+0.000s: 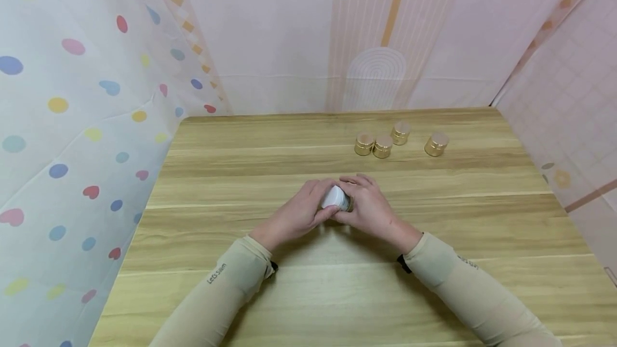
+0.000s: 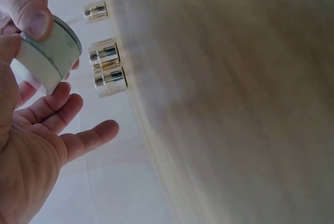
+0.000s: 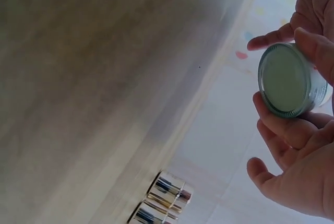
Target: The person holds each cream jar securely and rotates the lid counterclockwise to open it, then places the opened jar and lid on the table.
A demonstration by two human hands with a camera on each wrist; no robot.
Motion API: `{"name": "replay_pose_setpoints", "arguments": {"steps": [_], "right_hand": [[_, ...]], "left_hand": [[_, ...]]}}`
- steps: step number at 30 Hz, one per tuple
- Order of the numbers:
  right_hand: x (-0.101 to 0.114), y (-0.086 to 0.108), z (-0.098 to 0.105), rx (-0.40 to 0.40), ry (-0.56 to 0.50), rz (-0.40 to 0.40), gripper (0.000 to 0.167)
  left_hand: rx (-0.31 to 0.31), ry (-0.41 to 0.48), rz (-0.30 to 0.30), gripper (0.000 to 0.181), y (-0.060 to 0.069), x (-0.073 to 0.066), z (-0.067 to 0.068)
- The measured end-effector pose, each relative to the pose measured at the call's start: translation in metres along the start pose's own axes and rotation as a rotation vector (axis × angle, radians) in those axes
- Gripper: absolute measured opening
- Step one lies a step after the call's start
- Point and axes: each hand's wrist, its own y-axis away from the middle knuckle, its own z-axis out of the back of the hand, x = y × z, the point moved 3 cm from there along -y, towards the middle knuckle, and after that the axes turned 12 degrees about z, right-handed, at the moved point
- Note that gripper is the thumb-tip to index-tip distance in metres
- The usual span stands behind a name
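Between both hands, a small glass jar with a pale green body and a white lid (image 1: 333,197) is held above the table, tipped on its side. My left hand (image 1: 306,205) grips the white lid end with thumb and fingers. On the other side, my right hand (image 1: 368,208) pinches the jar's body. The round base of the jar (image 3: 284,80) faces the camera in the right wrist view. In the left wrist view the left hand's outer fingers (image 2: 94,138) stretch away from the jar (image 2: 65,46). Fingers hide part of the lid.
Several small gold jars stand near the back of the wooden table (image 1: 231,170): a close cluster with one gold jar (image 1: 383,146) in front, and a separate gold jar (image 1: 436,144) to the right. Patterned cloth (image 1: 270,42) hangs behind the table and along both sides.
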Motion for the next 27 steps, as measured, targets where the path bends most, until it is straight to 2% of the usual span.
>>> {"name": "replay_pose_setpoints", "arguments": {"steps": [3, 6, 10, 12, 15, 19, 22, 27], "right_hand": [[0.002, 0.0, 0.0, -0.034, 0.047, 0.03, 0.068], [0.003, -0.001, -0.001, -0.049, 0.097, 0.056, 0.063], [0.004, -0.002, -0.001, -0.034, 0.132, 0.058, 0.061], [0.004, -0.002, 0.0, -0.035, 0.135, 0.041, 0.062], [0.002, -0.002, 0.001, -0.039, 0.136, 0.015, 0.065], [0.0, -0.003, 0.0, -0.043, 0.148, 0.007, 0.067], [-0.001, -0.004, -0.001, -0.032, 0.16, 0.006, 0.067], [-0.002, -0.005, -0.004, -0.001, 0.162, -0.008, 0.067]], "left_hand": [[0.005, 0.025, -0.002, 0.054, -0.003, 0.001, -0.001], [0.021, 0.048, 0.034, 0.054, -0.004, 0.002, 0.0], [0.007, 0.014, 0.083, 0.058, -0.002, 0.004, 0.003], [-0.021, -0.012, 0.069, 0.062, 0.0, 0.004, 0.006], [-0.07, -0.042, 0.001, 0.066, 0.003, 0.002, 0.011], [-0.103, -0.066, -0.071, 0.062, 0.005, 0.001, 0.015], [-0.11, -0.078, -0.064, 0.059, 0.005, 0.002, 0.016], [-0.09, -0.07, -0.005, 0.06, 0.007, 0.004, 0.015]]}}
